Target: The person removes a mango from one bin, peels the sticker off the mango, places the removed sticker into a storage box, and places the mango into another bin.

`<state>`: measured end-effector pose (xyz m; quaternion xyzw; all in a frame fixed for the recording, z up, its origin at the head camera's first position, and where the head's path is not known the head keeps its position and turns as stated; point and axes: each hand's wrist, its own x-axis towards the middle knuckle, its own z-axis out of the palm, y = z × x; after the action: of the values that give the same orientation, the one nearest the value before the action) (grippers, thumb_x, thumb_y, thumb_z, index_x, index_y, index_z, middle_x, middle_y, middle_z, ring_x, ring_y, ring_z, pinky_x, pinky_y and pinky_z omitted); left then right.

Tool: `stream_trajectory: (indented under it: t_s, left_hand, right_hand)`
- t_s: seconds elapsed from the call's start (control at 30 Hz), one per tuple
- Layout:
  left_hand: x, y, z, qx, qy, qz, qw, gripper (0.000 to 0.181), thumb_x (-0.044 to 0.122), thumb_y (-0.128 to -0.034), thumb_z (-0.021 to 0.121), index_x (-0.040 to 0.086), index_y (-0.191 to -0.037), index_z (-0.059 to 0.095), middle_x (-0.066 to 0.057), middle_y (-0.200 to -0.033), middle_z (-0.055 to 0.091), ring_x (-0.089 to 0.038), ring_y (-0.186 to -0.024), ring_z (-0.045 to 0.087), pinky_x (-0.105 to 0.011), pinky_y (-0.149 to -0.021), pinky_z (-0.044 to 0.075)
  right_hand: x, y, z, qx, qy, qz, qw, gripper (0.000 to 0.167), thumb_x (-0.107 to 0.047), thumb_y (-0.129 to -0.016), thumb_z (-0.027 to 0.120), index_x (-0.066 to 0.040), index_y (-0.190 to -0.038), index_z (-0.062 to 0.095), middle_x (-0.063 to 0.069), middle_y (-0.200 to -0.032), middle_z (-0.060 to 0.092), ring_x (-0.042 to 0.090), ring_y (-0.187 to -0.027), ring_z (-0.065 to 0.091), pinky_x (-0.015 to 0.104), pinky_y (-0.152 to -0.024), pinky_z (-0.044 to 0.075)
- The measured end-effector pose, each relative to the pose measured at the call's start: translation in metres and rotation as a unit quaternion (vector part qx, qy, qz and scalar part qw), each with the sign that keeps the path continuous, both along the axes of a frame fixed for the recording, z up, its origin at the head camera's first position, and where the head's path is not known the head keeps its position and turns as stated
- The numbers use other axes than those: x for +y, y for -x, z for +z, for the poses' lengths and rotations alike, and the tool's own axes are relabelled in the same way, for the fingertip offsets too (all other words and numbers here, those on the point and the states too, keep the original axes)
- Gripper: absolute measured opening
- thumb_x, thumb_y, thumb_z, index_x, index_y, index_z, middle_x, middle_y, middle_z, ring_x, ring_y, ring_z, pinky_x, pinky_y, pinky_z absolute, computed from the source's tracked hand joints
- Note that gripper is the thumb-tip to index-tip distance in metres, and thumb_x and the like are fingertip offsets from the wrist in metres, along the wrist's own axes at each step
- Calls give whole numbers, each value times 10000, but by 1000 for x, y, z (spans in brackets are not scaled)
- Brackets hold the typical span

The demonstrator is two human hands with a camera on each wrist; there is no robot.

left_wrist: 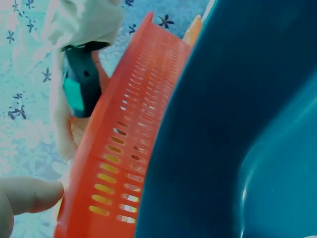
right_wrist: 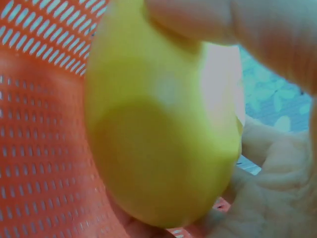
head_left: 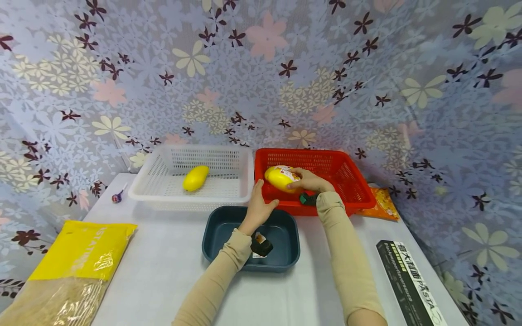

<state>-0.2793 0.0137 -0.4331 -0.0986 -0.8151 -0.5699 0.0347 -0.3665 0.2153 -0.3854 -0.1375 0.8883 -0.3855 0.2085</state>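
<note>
In the head view my right hand grips a yellow egg-shaped container with a printed label, holding it inside the left part of the red basket. The right wrist view shows the container close up, with thumb and fingers around its sides. My left hand is at the basket's front left corner, fingers extended and nothing held. In the left wrist view its thumb lies by the basket's red rim; the other fingers are out of that view.
A white basket holds a yellow mango. The dark blue basin in front contains a black item, partly covered by my left wrist. A yellow bag, a lollipop, a pasta box and an orange packet lie around.
</note>
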Motion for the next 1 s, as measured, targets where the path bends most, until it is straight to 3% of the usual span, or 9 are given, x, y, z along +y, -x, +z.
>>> stream_trajectory:
  t_s: [0.3,0.6,0.8,1.0]
  left_hand:
    - [-8,-10,11,-334,-218,-198,9990,681,117,-922,611,-44,-1487,267,-234,-1546,303,-411,-1388,358,-517,-1144,310]
    - [-22,-25,16,-359,-307,-490,9977,637,147,-924,606,-31,-1464,318,-243,-1478,402,-389,-1216,508,-489,-1036,450]
    - [-37,-47,20,-265,-160,-590,9978,616,192,-932,611,39,-1471,353,-182,-1516,387,-398,-1369,393,-532,-1089,382]
    - [-62,-76,20,-162,-162,-622,9978,564,174,-941,607,73,-1456,400,-151,-1506,414,-384,-1380,388,-543,-1083,382]
  right_hand:
    - [5,-22,-2,381,560,-155,9976,748,-229,-881,680,-50,-1494,291,221,-1404,429,326,-1125,464,343,-908,455]
    - [0,-58,5,743,887,-55,9933,717,-217,-873,695,-67,-1467,323,201,-1371,457,305,-1099,479,325,-892,470]
    - [-4,-90,6,1049,943,29,9900,714,-204,-844,725,-94,-1448,361,188,-1331,493,308,-1101,498,345,-919,482]
    - [-10,-126,-1,1186,977,-62,9881,722,-214,-802,765,-139,-1426,409,154,-1343,500,305,-1130,492,397,-963,485]
